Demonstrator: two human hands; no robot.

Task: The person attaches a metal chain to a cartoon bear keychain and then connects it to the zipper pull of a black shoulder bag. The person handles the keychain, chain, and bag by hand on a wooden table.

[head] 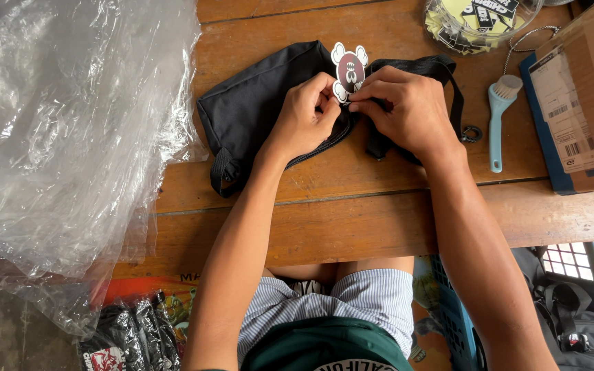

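Both bare forearms reach up from the near edge of the desk and converge toward its far middle, where the left hand and right hand sit knuckles up, fingers curled, thumb and fingertips pinched together between them.

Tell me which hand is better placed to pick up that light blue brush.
Likely the right hand: the brush lies just beyond it. The left hand sits farther away, and both are pinching the charm.

Soft daylight, sharp focus, plastic glare.
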